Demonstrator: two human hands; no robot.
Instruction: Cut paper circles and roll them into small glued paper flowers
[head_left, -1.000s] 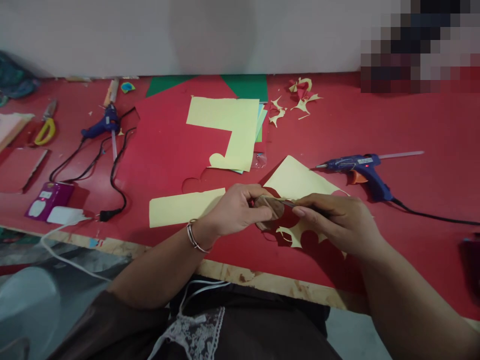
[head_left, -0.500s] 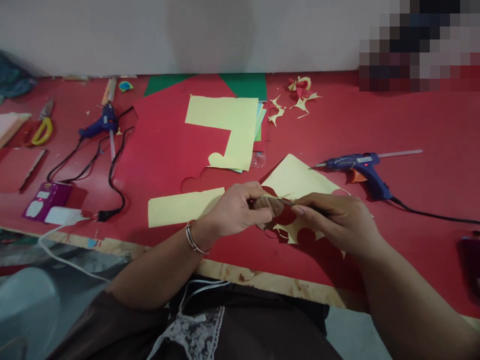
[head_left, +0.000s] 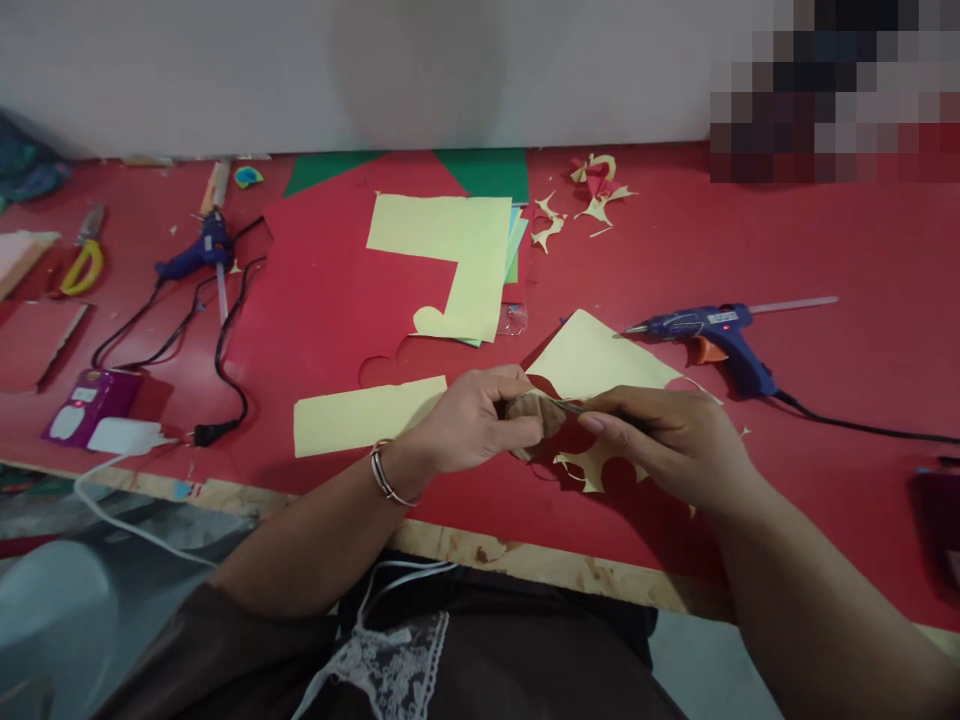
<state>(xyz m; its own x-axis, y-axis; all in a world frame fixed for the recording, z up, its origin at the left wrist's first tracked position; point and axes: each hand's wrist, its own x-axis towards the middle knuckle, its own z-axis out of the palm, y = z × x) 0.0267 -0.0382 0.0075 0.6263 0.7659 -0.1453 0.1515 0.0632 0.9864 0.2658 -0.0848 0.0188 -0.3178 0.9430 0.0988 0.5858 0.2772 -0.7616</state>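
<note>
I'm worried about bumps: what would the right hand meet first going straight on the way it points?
Probably the small, rounded brown piece, material unclear, pinched in the left hand; depth is uncertain.

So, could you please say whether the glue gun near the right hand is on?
Powered on, it seems: a red light glows on the blue glue gun beyond the right hand. How hot, I cannot tell.

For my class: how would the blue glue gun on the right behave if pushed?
The glue gun lies on its side, so it would probably slide rather than roll. Its trailing black cord would likely drag, perhaps swinging it round.
</note>
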